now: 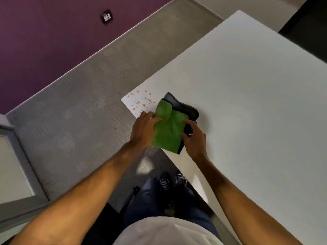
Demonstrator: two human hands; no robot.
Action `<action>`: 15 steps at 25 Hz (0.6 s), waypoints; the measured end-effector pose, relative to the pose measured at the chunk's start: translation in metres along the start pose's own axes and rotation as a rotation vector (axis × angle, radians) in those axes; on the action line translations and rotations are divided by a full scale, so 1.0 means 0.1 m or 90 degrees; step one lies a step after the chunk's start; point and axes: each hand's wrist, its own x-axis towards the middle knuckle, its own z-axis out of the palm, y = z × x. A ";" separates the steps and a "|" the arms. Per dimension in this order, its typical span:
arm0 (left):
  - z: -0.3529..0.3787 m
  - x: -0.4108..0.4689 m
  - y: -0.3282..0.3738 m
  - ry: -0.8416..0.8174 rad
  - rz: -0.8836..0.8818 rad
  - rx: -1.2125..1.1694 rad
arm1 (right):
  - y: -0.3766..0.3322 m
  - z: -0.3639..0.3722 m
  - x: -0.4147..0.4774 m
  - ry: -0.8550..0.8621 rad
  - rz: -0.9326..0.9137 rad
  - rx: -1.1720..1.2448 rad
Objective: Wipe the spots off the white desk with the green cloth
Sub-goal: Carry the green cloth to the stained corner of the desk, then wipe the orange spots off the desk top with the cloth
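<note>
The white desk (247, 103) lies bare across nearly its whole top, open to a hand anywhere beyond the orange spots (141, 101) at its near-left corner. Just right of the spots, a green cloth (168, 129) over a dark grey object (185, 108), gripped by the left hand (143, 129) and right hand (194, 140), blocks the way from that side. Left of the spots, past the desk edge, only grey carpet (79, 112) lies below.

The green cloth (168, 131) looks soft, matt and finely napped. The white table (247, 89) is smooth with a dull sheen. The floor (85, 110) is grey, rough-textured carpet; the purple wall (35, 41) is matt
</note>
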 end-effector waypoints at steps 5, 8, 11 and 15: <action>-0.03 0.33 -0.26 -0.048 0.029 0.062 | -0.06 0.22 0.20 -0.006 0.015 0.014; -0.02 0.58 -0.45 -0.082 0.050 0.054 | -0.02 0.36 0.28 -0.026 0.025 0.000; 0.06 0.78 -0.66 -0.240 0.099 0.120 | 0.09 0.45 0.35 -0.053 0.110 -0.113; 0.23 0.92 -0.88 -0.329 0.290 0.229 | 0.05 0.74 0.33 0.015 0.194 -0.192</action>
